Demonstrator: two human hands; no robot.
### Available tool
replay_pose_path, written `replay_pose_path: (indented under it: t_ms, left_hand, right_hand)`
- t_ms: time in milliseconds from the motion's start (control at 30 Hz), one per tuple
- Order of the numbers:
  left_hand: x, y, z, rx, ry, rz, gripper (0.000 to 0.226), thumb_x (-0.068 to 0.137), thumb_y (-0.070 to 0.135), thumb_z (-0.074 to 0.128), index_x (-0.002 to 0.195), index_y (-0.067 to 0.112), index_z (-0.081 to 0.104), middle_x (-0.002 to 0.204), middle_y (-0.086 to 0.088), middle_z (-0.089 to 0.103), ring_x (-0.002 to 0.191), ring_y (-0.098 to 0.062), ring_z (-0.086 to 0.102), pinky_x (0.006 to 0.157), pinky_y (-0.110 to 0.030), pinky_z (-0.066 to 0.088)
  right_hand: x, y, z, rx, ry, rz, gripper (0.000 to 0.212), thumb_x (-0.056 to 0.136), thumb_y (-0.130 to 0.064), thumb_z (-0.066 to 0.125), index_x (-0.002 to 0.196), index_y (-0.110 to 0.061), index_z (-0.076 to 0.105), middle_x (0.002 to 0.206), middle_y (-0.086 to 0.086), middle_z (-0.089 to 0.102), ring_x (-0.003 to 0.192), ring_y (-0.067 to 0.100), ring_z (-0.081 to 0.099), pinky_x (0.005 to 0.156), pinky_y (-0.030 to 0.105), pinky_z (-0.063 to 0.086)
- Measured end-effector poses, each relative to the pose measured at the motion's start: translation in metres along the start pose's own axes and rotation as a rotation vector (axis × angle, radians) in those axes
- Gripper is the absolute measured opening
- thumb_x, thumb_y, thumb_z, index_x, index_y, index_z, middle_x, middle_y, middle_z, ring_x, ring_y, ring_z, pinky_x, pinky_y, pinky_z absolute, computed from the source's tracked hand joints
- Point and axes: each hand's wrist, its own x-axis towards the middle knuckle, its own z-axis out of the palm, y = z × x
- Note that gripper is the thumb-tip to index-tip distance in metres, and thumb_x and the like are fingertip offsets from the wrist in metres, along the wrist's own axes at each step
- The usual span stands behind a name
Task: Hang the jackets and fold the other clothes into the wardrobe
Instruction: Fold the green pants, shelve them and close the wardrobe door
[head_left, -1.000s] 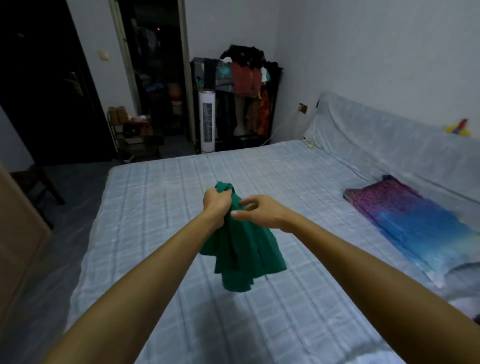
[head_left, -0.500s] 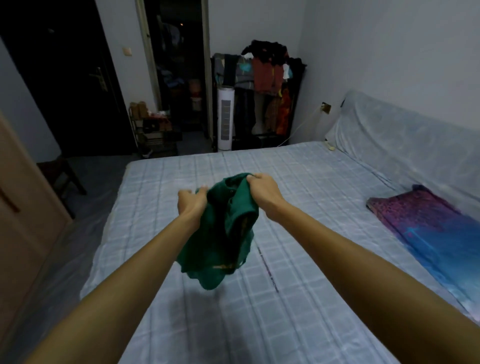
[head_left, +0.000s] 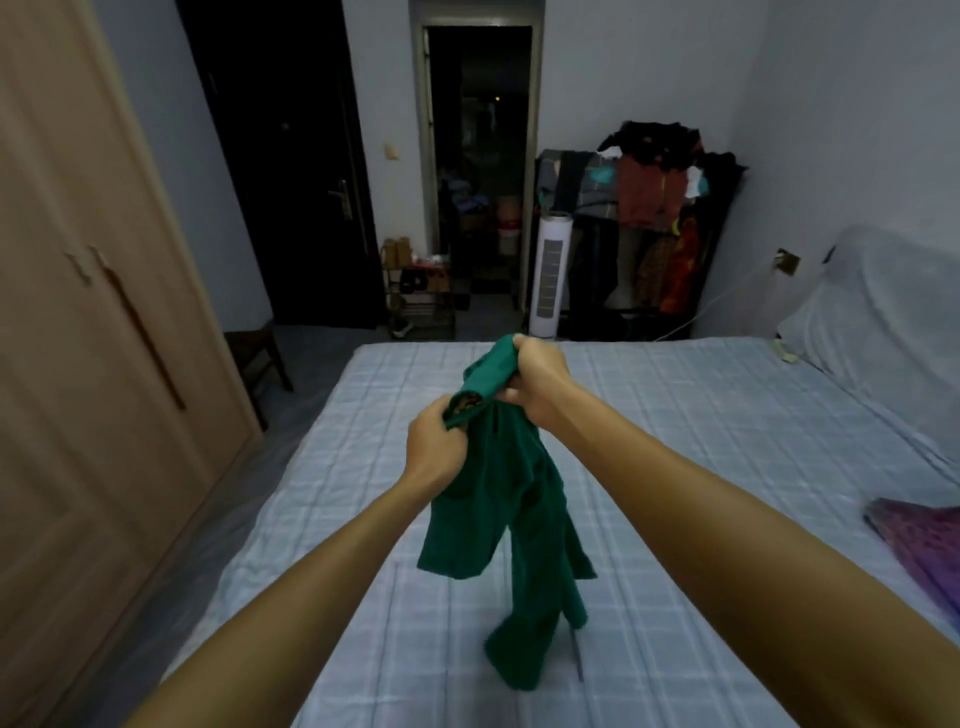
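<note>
the green garment (head_left: 498, 499), bunched half a second ago, now hangs long, its lower end reaching the bed (head_left: 727, 441); left hand (head_left: 434, 447) pinches a rolled edge, right hand (head_left: 540, 384) grips the top just beside; it seems ready to spread for folding.

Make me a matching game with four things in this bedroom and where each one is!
Things:
1. shirt
2. wardrobe
3. fan
4. pillow

Places:
A. lying on the bed, far right
B. gripped by the left hand and right hand
C. along the left wall, doors shut
D. standing on the floor beside the clothes rack

Pairs: 1-B, 2-C, 3-D, 4-A.
</note>
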Motion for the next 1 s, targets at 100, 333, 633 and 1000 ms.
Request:
replay_pose_path:
  t_ms: [100,333,633,1000]
  left_hand:
    - [0.021,0.015,-0.004,0.073,0.070,0.012,0.030,0.086,0.001,0.045,0.096,0.024,0.061,0.085,-0.001,0.064,0.082,-0.025,0.061,0.063,-0.035,0.051]
    - [0.060,0.042,-0.005,0.379,-0.050,0.267,0.021,0.092,0.020,0.052,0.107,0.026,0.066,0.097,-0.001,0.069,0.084,-0.020,0.060,0.068,-0.030,0.047]
    - [0.071,0.022,-0.031,0.417,-0.265,0.328,0.025,0.080,0.039,0.070,0.098,0.028,0.055,0.082,0.005,0.066,0.073,-0.016,0.062,0.062,-0.033,0.050]
    - [0.087,-0.045,-0.038,0.463,-0.324,0.246,0.027,0.070,0.046,0.077,0.080,0.029,0.059,0.097,0.000,0.045,0.091,-0.017,0.045,0.076,-0.032,0.039]
  right_hand:
    - [0.006,-0.011,-0.019,-0.398,0.014,-0.104,0.037,0.093,-0.041,0.046,0.090,-0.008,0.061,0.082,0.009,0.069,0.071,0.027,0.067,0.055,0.035,0.056]
    - [0.007,-0.014,-0.043,-1.100,-0.365,-0.572,0.084,0.064,-0.034,0.063,0.141,-0.017,0.032,0.138,0.008,0.040,0.123,0.021,0.044,0.098,0.033,0.042]
    - [0.013,-0.036,-0.023,-1.361,-0.111,-0.820,0.018,0.086,-0.010,0.065,0.098,-0.019,0.074,0.096,0.003,0.072,0.089,0.021,0.065,0.081,0.040,0.053]
    - [0.022,-0.033,-0.022,-1.408,0.190,-0.955,0.027,0.089,-0.016,0.055,0.107,-0.028,0.070,0.105,0.002,0.072,0.095,0.030,0.064,0.079,0.038,0.052]
